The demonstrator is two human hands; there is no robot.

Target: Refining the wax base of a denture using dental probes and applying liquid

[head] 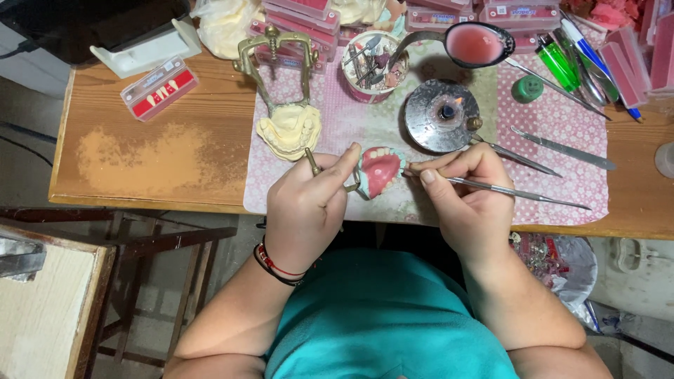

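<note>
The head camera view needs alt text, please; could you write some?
A left hand holds a pink wax denture model with teeth while the right hand points a thin metal carving tool at it, above a pink patterned mat.

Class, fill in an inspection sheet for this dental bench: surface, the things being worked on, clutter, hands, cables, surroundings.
Surface: wooden table with a pink patterned mat; pale dusty patch at left.
Job's things: pink wax denture model held over the mat; thin metal tool pointed at it.
Clutter: brass frame with plaster cast, round burner, spoon of pink wax, tool cup, tooth boxes, green lighter.
Hands: left hand grips the model; right hand pinches the tool.
Cables: black cable at top left.
Surroundings: wooden stool, plastic bag.
</note>
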